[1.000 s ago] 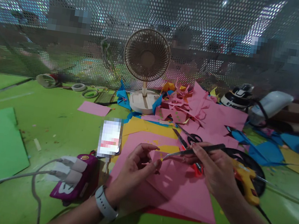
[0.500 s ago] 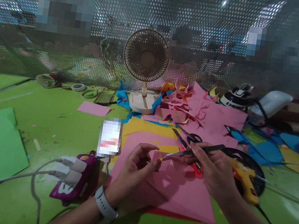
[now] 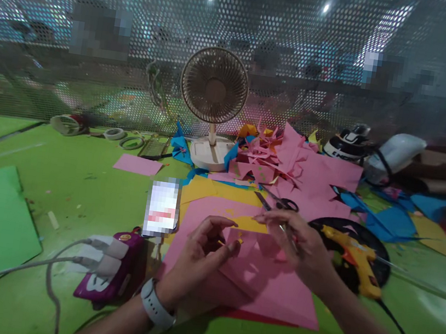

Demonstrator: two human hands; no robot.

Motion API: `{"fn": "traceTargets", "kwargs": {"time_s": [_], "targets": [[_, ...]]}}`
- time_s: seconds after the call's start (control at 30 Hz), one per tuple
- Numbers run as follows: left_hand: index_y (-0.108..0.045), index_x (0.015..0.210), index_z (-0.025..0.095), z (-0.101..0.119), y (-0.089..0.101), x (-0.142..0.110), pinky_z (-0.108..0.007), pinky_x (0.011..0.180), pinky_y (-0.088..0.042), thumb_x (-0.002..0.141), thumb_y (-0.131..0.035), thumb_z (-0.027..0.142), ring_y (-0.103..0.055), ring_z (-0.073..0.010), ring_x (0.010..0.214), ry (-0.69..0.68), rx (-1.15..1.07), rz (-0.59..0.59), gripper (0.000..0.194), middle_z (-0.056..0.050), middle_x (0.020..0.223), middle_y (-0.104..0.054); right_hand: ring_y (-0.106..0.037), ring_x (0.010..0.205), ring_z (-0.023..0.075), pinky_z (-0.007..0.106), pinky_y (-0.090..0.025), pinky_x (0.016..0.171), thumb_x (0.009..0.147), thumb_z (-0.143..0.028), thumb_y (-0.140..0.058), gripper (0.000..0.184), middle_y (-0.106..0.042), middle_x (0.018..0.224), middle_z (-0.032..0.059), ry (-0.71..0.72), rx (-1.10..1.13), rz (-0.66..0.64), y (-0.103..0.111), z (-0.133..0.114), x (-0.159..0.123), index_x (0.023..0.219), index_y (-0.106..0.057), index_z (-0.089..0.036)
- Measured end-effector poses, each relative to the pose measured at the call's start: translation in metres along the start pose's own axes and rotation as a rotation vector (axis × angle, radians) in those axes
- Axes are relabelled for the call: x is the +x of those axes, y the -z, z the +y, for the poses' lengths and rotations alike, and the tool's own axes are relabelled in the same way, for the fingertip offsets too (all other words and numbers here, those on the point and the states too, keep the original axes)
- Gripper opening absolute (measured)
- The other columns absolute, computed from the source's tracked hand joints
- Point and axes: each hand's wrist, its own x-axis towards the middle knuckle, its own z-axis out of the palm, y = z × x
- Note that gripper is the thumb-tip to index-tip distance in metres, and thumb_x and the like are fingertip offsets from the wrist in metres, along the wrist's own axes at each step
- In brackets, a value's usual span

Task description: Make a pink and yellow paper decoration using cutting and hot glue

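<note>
Left forearm (image 3: 113,326) enters at the bottom edge, slanting up and rightward. Left hand (image 3: 200,255): index finger arched above the thumb, tips apart; thumb extended to the right, other fingers curled in, pinching. Right forearm (image 3: 369,331) enters from lower right, slanting up and leftward. Right hand (image 3: 305,247): fingers bent in a grip, foremost fingertips directed left. Hands near each other, not touching.

The fan (image 3: 215,89) stands beyond the left hand (image 3: 206,247); the phone (image 3: 162,206) and socket block (image 3: 123,263) lie left of that hand.
</note>
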Motion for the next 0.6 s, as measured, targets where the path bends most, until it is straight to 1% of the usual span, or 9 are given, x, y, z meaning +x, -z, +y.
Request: {"fn": "traceTargets", "kwargs": {"time_s": [0.03,0.1,0.17,0.2,0.27,0.4,0.5,0.6], "targets": [[-0.05,0.105,0.021,0.001,0.0,0.0,-0.024,0.067,-0.045,0.083,-0.063,0.027,-0.054,-0.0098,0.07,-0.004,0.009,-0.007,0.026,0.003,0.074,-0.051,-0.062,0.094,0.0181,0.031,-0.049,0.083,0.086,-0.027,-0.056,0.017,-0.065,0.098,0.0052,0.0,-0.028,-0.069,-0.001,-0.001,-0.001,0.102,-0.059,-0.023],[-0.05,0.106,0.022,0.002,-0.001,-0.002,-0.026,0.071,-0.046,0.084,-0.062,0.027,-0.056,-0.0114,0.075,-0.006,0.013,-0.022,0.025,0.001,0.081,-0.054,-0.063,0.083,0.0154,0.027,-0.051,0.073,0.085,-0.028,-0.057,0.019,-0.064,0.096,0.0044,-0.043,-0.023,-0.138,-0.002,-0.001,-0.002,0.103,-0.058,-0.022],[-0.05,0.106,0.022,0.003,-0.001,-0.003,-0.027,0.075,-0.046,0.085,-0.06,0.026,-0.057,-0.013,0.082,-0.007,0.01,-0.017,0.024,-0.002,0.09,-0.056,-0.062,0.074,0.0127,0.024,-0.051,0.066,0.087,-0.029,-0.055,0.017,-0.063,0.092,0.0026,-0.086,0.022,-0.143,-0.004,-0.001,-0.004,0.102,-0.057,-0.023],[-0.051,0.107,0.022,0.002,-0.002,-0.003,-0.027,0.077,-0.046,0.085,-0.06,0.026,-0.057,-0.0132,0.084,-0.009,0.004,-0.008,0.024,-0.002,0.093,-0.055,-0.062,0.074,0.0122,0.023,-0.05,0.065,0.087,-0.029,-0.055,0.016,-0.063,0.091,0.0019,-0.095,0.033,-0.139,-0.005,-0.001,-0.004,0.102,-0.057,-0.023],[-0.051,0.111,0.024,0.001,-0.004,-0.004,-0.027,0.078,-0.046,0.085,-0.061,0.024,-0.057,-0.0135,0.085,-0.009,-0.029,0.005,0.028,-0.001,0.092,-0.055,-0.061,0.079,0.0125,0.022,-0.049,0.07,0.086,-0.029,-0.056,0.015,-0.062,0.09,0.0009,-0.086,0.025,-0.127,-0.006,-0.001,-0.005,0.101,-0.057,-0.024],[-0.048,0.117,0.024,-0.003,-0.006,-0.003,-0.03,0.077,-0.048,0.083,-0.063,0.023,-0.059,-0.014,0.08,0.032,-0.121,0.017,0.037,0.001,0.081,-0.056,-0.059,0.086,0.0126,0.023,-0.047,0.077,0.087,-0.026,-0.056,0.014,-0.062,0.091,0.0001,-0.055,0.001,-0.133,-0.01,-0.002,-0.006,0.101,-0.058,-0.025],[-0.05,0.116,0.023,-0.007,-0.005,-0.002,-0.029,0.074,-0.049,0.08,-0.067,0.023,-0.06,-0.0138,0.076,0.036,-0.118,0.039,0.039,0.002,0.075,-0.056,-0.059,0.085,0.0123,0.023,-0.047,0.077,0.086,-0.025,-0.056,0.013,-0.062,0.09,-0.0001,-0.054,0.015,-0.13,-0.013,-0.002,-0.008,0.1,-0.058,-0.024],[-0.052,0.117,0.022,-0.009,-0.002,0.0,-0.029,0.072,-0.05,0.079,-0.068,0.023,-0.06,-0.0141,0.075,0.031,-0.108,0.046,0.042,0.001,0.075,-0.058,-0.059,0.084,0.0125,0.023,-0.048,0.075,0.086,-0.025,-0.057,0.013,-0.062,0.09,0.0001,-0.067,0.048,-0.11,-0.015,0.0,-0.008,0.099,-0.058,-0.024]]}}
